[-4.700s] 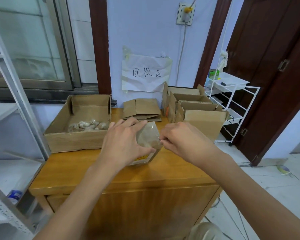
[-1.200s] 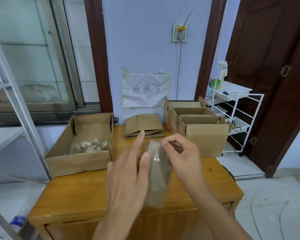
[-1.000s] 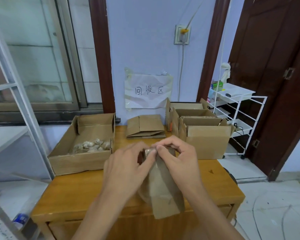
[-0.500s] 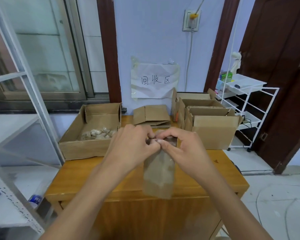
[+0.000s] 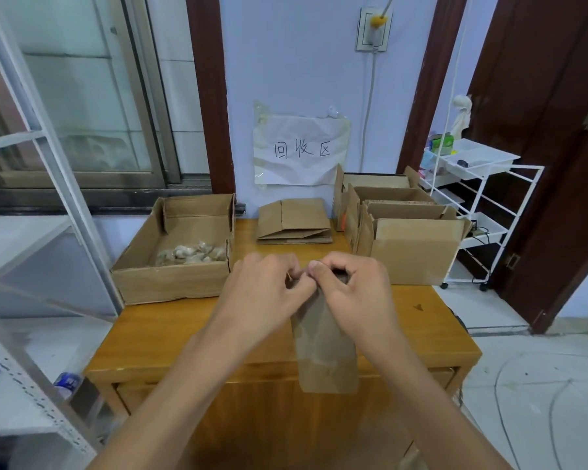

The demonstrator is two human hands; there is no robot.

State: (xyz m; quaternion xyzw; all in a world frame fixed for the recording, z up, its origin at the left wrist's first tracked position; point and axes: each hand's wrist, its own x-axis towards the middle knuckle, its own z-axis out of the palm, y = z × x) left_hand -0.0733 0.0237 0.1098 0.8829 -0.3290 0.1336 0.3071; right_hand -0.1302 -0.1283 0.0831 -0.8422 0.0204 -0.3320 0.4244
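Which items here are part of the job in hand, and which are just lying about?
In use: brown bag, left hand, right hand.
Lying about: box of pale pieces, flattened carton, open cartons, paper sign, wire rack.

Both forearms are showing bare and slender, from the lower edge of the view up to the wrists. The left hand (image 5: 265, 291) and right hand (image 5: 358, 295) are likewise going uncovered, with short, plain nails showing on the right fingertips (image 5: 314, 265).

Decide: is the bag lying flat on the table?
No, the left hand and right hand hold the bag up by its top.
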